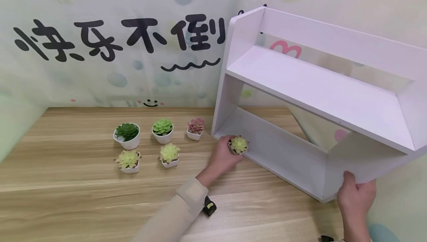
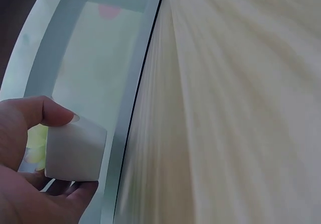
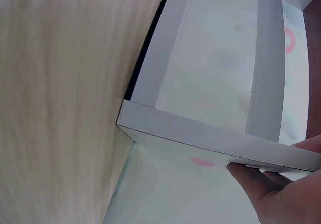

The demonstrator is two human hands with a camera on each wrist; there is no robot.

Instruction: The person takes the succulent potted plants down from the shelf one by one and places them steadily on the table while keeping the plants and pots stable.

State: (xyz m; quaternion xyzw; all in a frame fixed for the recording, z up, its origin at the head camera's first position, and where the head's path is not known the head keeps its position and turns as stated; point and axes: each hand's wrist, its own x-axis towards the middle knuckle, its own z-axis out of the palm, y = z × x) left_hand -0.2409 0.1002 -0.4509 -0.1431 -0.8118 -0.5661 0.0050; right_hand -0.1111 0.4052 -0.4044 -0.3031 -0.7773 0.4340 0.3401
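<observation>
A small yellow-green succulent in a white pot (image 1: 238, 145) is in my left hand (image 1: 222, 153), at the front edge of the white shelf's lower board (image 1: 283, 153). Thumb and fingers grip the white pot (image 2: 75, 151) from opposite sides in the left wrist view. My right hand (image 1: 356, 197) holds the front edge of the right side panel (image 3: 210, 141), with the thumb on the inner face and fingers on the outer face. The two-tier white shelf (image 1: 313, 79) stands angled at the right of the table.
Several potted succulents stand left of the shelf: a dark green one (image 1: 126, 135), a bright green one (image 1: 162, 130), a reddish one (image 1: 195, 128) and two yellow-green ones (image 1: 169, 154). A patterned curtain (image 1: 100, 79) hangs behind the wooden table (image 1: 83, 205).
</observation>
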